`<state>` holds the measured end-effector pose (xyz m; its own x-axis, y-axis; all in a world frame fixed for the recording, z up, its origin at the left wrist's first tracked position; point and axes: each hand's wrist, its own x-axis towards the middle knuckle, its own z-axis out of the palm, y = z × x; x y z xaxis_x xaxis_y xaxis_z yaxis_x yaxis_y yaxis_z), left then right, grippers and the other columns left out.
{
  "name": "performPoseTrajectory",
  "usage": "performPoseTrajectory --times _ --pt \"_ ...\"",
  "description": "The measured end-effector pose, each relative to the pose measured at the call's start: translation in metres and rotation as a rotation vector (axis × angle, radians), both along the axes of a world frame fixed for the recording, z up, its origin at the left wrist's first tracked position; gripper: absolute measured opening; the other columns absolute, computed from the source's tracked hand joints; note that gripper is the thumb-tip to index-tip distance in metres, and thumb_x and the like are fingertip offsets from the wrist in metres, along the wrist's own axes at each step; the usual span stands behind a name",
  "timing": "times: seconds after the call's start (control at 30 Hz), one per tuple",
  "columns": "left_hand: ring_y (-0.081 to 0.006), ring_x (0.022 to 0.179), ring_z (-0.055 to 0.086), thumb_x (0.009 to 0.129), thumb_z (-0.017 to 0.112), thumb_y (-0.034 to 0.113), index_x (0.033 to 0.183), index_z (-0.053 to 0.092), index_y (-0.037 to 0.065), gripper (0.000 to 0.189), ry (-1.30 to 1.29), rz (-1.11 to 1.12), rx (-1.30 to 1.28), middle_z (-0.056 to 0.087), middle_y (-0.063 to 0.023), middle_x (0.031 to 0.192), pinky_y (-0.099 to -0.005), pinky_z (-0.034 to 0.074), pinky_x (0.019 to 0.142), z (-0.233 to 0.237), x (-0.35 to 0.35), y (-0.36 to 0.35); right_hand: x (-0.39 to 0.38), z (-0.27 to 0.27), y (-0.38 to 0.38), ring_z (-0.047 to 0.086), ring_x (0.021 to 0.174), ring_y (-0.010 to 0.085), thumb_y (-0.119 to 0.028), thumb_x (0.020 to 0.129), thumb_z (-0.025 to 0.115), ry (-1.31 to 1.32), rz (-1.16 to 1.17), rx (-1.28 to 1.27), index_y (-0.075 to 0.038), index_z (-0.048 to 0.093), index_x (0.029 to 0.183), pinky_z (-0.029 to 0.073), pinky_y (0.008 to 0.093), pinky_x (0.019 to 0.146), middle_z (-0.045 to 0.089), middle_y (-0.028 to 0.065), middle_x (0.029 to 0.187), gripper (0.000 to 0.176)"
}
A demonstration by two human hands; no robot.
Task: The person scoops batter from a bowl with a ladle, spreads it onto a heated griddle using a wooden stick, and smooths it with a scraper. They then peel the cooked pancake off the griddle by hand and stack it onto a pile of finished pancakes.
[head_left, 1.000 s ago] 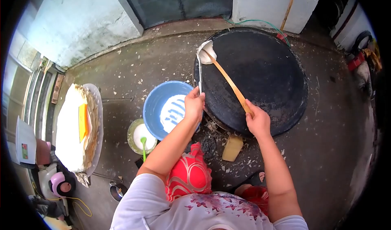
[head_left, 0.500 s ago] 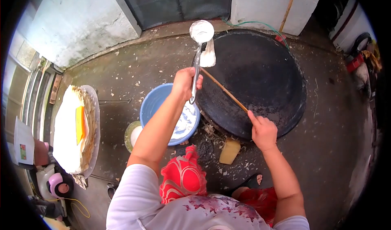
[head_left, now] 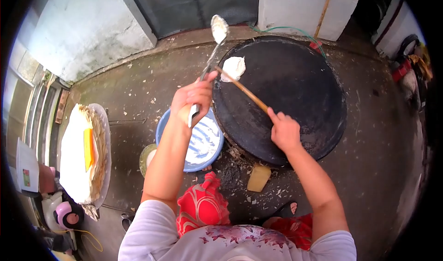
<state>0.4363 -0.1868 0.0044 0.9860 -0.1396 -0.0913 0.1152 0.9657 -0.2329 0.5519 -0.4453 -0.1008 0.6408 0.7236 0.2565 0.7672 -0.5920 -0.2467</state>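
Observation:
My left hand (head_left: 194, 97) is wrapped round the metal handle of a ladle (head_left: 219, 29). The ladle's bowl, coated with white batter, is raised and tilted beyond the left edge of a round black griddle (head_left: 290, 90). A thick puddle of white batter (head_left: 234, 69) lies near the griddle's far left edge. In my right hand (head_left: 285, 130) is a thin wooden stick (head_left: 249, 94) slanting across the griddle, its far end overlapping the puddle's lower left side. Below my left hand stands a blue basin (head_left: 162, 124) with white batter inside, partly hidden by my forearm.
At the left, a tall stack of thin flatbreads (head_left: 74, 164) rests on a tray (head_left: 107, 143), with a yellow-orange strip (head_left: 88, 149) on it. A green bowl (head_left: 144, 159) stands beside the basin. A yellowish block (head_left: 259, 178) lies by the griddle's near edge. A green hose (head_left: 290, 28) runs behind.
Batter that was hanging from the ladle now lies as a puddle on the griddle. My left hand has moved left and nearer, tilting the ladle. My right hand has shifted slightly left with the stick.

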Motion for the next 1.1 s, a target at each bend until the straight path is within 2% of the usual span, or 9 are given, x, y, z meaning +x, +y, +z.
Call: performPoseTrajectory --times 0.07,0.2,0.37,0.47,0.53,0.67,0.8,0.97,1.1 --pt "-0.0093 0.047 0.039 0.094 0.030 0.014 0.121 0.037 -0.008 0.036 0.018 0.015 -0.069 0.042 -0.0029 0.064 -0.0221 0.036 0.038 -0.004 -0.020 -0.003 0.027 -0.003 0.006 0.057 0.070 0.0242 -0.010 0.067 0.059 -0.218 -0.074 -0.078 -0.015 0.054 0.116 0.048 0.0356 0.061 0.051 0.0072 0.079 0.050" --pt "-0.0101 0.047 0.041 0.092 0.032 0.012 0.122 0.036 -0.008 0.036 0.041 0.119 -0.067 0.042 -0.0034 0.064 -0.0230 0.034 0.036 -0.029 -0.080 -0.008 -0.001 0.000 0.000 0.055 0.067 0.0256 -0.006 0.066 0.057 0.136 -0.065 0.264 -0.014 0.058 0.110 0.047 0.0377 0.059 0.051 0.0077 0.074 0.044" --pt "-0.0093 0.044 0.038 0.091 0.033 0.013 0.118 0.039 -0.010 0.036 0.282 0.202 -0.124 0.041 -0.0036 0.062 -0.0216 0.034 0.036 -0.063 -0.138 -0.017 0.039 -0.003 0.006 0.056 0.068 0.0248 -0.007 0.070 0.057 -0.198 -0.142 0.001 -0.014 0.057 0.110 0.046 0.0374 0.060 0.050 0.0085 0.075 0.041" --pt "-0.0088 0.044 0.038 0.091 0.032 0.013 0.114 0.042 -0.011 0.035 0.445 0.237 -0.127 0.041 -0.0033 0.061 -0.0213 0.034 0.038 -0.096 -0.166 -0.017 0.030 -0.020 0.014 0.058 0.075 0.0263 -0.011 0.067 0.059 0.172 -0.162 0.384 -0.013 0.058 0.110 0.048 0.0375 0.066 0.054 0.0096 0.079 0.043" --pt "-0.0092 0.044 0.038 0.090 0.031 0.013 0.113 0.042 -0.011 0.034 0.493 0.246 -0.165 0.042 -0.0033 0.061 -0.0215 0.035 0.039 -0.117 -0.183 -0.018 0.001 0.004 0.009 0.058 0.075 0.0272 -0.012 0.067 0.057 0.213 -0.122 0.142 -0.013 0.059 0.108 0.049 0.0384 0.066 0.054 0.0103 0.078 0.041" --pt "-0.0092 0.046 0.042 0.089 0.032 0.014 0.112 0.042 -0.012 0.035 0.582 0.279 -0.291 0.045 -0.0028 0.062 -0.0218 0.037 0.039 -0.155 -0.200 -0.026 0.055 -0.007 0.010 0.057 0.071 0.0284 -0.007 0.068 0.056 -0.116 -0.282 -0.019 -0.014 0.056 0.113 0.047 0.0388 0.063 0.053 0.0096 0.079 0.046" --pt "-0.0099 0.047 0.043 0.090 0.031 0.015 0.109 0.043 -0.011 0.035 0.663 0.270 -0.310 0.045 -0.0023 0.061 -0.0225 0.038 0.041 -0.160 -0.202 -0.029 0.027 -0.015 0.026 0.059 0.079 0.0281 -0.011 0.069 0.057 0.204 -0.201 0.375 -0.013 0.058 0.111 0.048 0.0384 0.069 0.057 0.0095 0.085 0.042" --pt "-0.0101 0.046 0.043 0.090 0.031 0.016 0.108 0.043 -0.011 0.035 0.705 0.260 -0.304 0.046 -0.0024 0.061 -0.0221 0.038 0.039 -0.167 -0.200 -0.029 0.055 0.002 0.040 0.058 0.072 0.0258 -0.008 0.070 0.057 -0.114 -0.334 -0.116 -0.014 0.056 0.113 0.049 0.0358 0.062 0.053 0.0074 0.082 0.044" --pt "-0.0101 0.045 0.041 0.090 0.031 0.013 0.108 0.044 -0.011 0.032 0.746 0.271 -0.299 0.044 -0.0026 0.060 -0.0222 0.037 0.039 -0.165 -0.201 -0.025 0.047 -0.027 0.032 0.058 0.081 0.0308 -0.015 0.069 0.057 0.166 -0.391 0.310 -0.015 0.058 0.111 0.048 0.0394 0.073 0.057 0.0115 0.086 0.042"
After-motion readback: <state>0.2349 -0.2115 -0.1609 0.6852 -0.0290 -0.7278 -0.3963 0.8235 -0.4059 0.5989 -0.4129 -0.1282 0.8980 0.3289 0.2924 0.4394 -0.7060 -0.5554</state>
